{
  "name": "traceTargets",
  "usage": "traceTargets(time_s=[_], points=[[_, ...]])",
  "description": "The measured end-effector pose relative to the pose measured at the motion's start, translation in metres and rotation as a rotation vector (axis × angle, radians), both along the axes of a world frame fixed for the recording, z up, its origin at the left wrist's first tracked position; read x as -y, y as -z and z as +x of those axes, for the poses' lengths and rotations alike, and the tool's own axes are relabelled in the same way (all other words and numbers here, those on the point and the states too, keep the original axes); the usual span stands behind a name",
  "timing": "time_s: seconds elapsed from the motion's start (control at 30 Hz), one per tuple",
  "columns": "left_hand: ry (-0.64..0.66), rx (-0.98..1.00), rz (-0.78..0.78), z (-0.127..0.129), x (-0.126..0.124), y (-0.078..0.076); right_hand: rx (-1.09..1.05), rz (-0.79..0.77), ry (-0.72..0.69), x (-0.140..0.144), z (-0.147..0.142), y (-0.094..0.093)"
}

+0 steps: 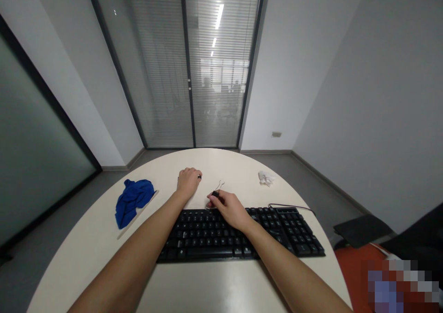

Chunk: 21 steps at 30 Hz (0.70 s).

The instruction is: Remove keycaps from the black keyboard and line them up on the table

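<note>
My right hand (230, 207) is above the top rows of a black keyboard (221, 253), its thumb and fingers closed on a keycap puller (216, 193). The puller has a small black body, and two thin bent wires stick out from it, pointing away from me. Farther forward and to the left, my left hand (188, 182) is low over the table with curled fingers. A small black piece that looks like a keycap (200, 177) shows at its fingertips. Pale spots show among the keys on the keyboard's left side. My forearms cover parts of both keyboard ends.
A blue cloth (133, 200) lies bunched at the left beside a thin pale stick (138, 215). Crumpled white tissue (266, 178) is on the right of the round white table (194, 285). The keyboard cable (292, 206) runs off the right edge. A red-and-black chair (353, 276) stands at the right.
</note>
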<state>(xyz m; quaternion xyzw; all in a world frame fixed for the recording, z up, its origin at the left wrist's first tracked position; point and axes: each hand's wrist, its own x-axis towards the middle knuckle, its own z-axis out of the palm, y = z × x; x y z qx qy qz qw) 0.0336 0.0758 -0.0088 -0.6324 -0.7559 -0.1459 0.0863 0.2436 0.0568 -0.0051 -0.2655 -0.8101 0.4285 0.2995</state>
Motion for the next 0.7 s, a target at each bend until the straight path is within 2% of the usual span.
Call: traceTargets(time_s=[0.5, 0.7], points=[[0.014, -0.005, 0.019, 0.002, 0.005, -0.004, -0.005, -0.013, 0.0, -0.001, 0.0, 0.001], [0.013, 0.079, 0.051, 0.022, 0.026, -0.012, -0.014, -0.021, -0.007, -0.001, 0.0, 0.0]])
